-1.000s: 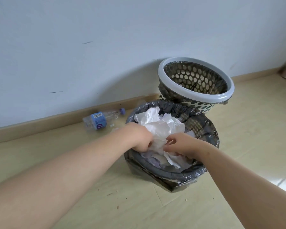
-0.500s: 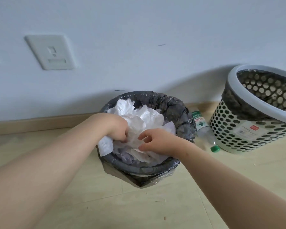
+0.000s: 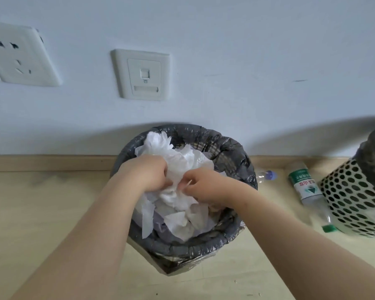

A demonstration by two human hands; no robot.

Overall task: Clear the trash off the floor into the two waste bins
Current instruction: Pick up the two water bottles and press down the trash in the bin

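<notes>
Head view: your left hand and right hand both have fingers curled into the crumpled paper heaped in the bagged bin. It looks overfull, so the paper strip by the left rim could spill out when you let go. Right of it, a blue-capped bottle and a green-label bottle lie on the floor beside the perforated bin, whose contents are hidden.

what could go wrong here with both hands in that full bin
1. The crumpled paper is heaped above the dark bin rim, with one strip hanging at its left side. It may spill out once the left hand and right hand let go.
2. Pressing harder could tear the thin liner.
3. The green-label bottle on the floor nearby could get kicked.
</notes>
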